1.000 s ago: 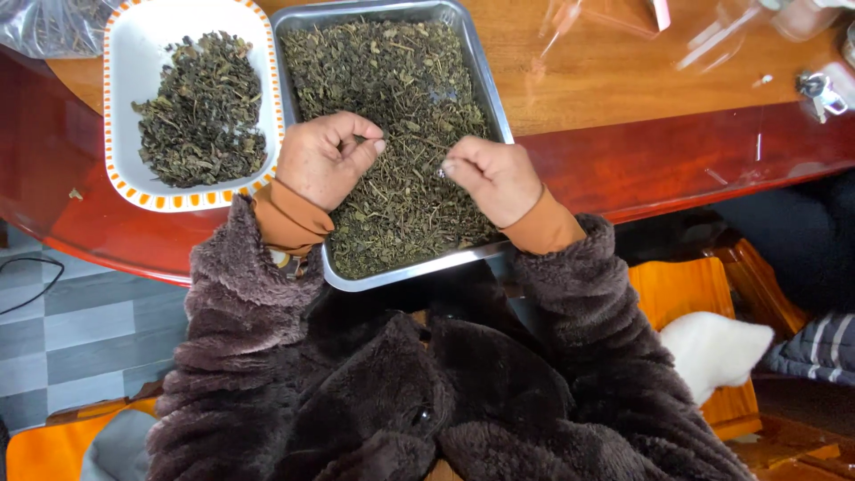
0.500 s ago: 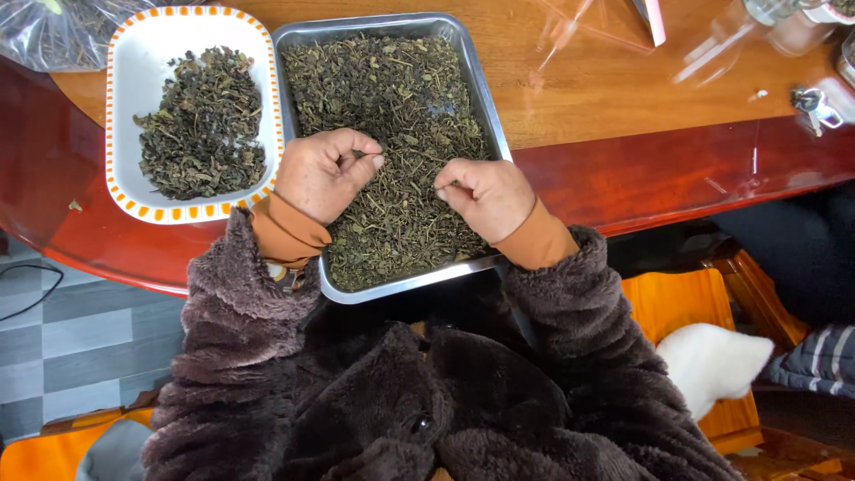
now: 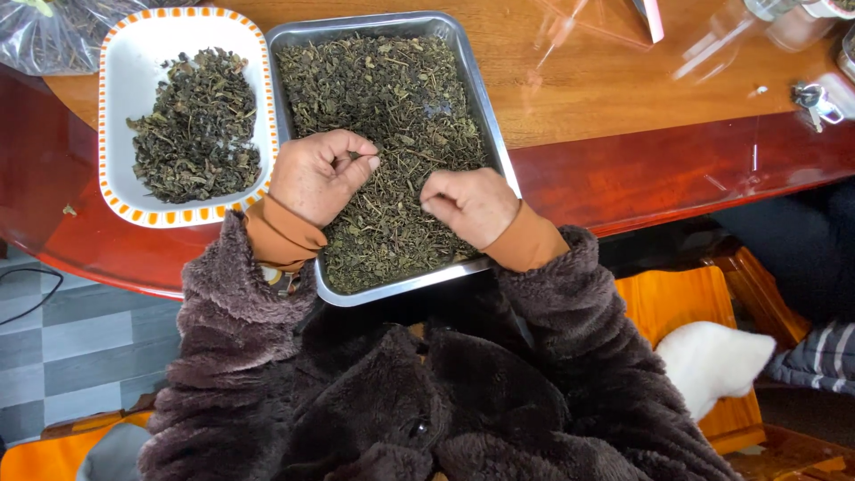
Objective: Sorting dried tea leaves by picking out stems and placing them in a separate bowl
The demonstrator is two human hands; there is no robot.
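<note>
A white dish (image 3: 134, 62) with an orange-spotted rim is sitting at the left, holding a small heap of dark dried leaves (image 3: 196, 134). Just beside it, the metal tray (image 3: 481, 98) is lying heaped with greener leaves (image 3: 392, 98). The left hand (image 3: 316, 176) is hovering over the tray, fingers curled, pinching what looks like a thin stem. The right hand (image 3: 468, 203) is resting on the leaves, fingers tucked under; whether it is gripping anything I cannot tell. The tray's near corner is overhanging the wooden table (image 3: 623, 98), so downward pressure there could tip it and spill leaves.
</note>
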